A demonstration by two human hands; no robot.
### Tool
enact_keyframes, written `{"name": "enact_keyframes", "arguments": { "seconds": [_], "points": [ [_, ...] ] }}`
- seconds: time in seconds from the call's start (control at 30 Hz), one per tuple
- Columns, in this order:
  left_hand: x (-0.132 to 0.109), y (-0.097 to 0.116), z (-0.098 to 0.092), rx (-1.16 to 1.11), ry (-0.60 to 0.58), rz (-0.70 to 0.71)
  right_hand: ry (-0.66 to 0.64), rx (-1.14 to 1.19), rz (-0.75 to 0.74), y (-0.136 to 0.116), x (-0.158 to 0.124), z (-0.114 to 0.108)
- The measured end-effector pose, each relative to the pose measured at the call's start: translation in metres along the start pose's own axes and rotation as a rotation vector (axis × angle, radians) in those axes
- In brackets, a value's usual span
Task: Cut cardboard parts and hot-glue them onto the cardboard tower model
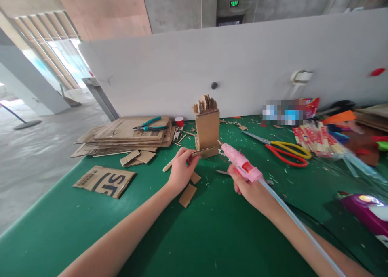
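A green table (212,232) carries a cardboard stack (127,136) near its far left edge, with a printed cardboard piece (104,181) closer along that edge. A cardboard block (207,132) stands mid-table by the far edge. Red-and-yellow scissors (281,150) lie toward the right, and a purple packet (368,212) sits at the right edge.

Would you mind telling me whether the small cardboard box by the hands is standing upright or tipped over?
Upright: the cardboard box stands on the green table, its open top, stuffed with cardboard scraps, facing up.
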State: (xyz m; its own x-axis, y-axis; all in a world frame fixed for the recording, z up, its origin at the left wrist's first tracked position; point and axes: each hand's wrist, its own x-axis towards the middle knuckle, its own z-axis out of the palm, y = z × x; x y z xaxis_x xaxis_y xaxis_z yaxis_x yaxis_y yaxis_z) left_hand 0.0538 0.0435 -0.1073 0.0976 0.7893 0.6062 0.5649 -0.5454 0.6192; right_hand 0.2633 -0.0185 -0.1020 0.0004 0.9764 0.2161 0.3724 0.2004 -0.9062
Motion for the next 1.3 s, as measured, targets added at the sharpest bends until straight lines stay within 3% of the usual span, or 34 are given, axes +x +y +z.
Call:
{"name": "enact_keyframes", "arguments": {
  "seconds": [0.13,0.3,0.43,1.0,1.3],
  "points": [
    [-0.004,0.003,0.001,0.072,-0.007,0.068,0.016,-0.064,-0.109,0.0,-0.002,0.003],
    [-0.007,0.007,0.002,0.165,-0.028,0.131,0.007,-0.037,-0.047,-0.005,-0.01,0.008],
    [-0.007,0.007,0.002,0.227,-0.006,0.129,-0.039,-0.016,-0.091,-0.002,-0.013,0.012],
    [-0.006,0.013,0.0,0.101,-0.045,0.113,-0.063,-0.062,-0.061,-0.005,-0.011,0.012],
    [-0.006,0.009,0.002,0.126,-0.053,0.158,-0.144,-0.13,-0.198,-0.012,-0.013,0.012]
  ]
}}
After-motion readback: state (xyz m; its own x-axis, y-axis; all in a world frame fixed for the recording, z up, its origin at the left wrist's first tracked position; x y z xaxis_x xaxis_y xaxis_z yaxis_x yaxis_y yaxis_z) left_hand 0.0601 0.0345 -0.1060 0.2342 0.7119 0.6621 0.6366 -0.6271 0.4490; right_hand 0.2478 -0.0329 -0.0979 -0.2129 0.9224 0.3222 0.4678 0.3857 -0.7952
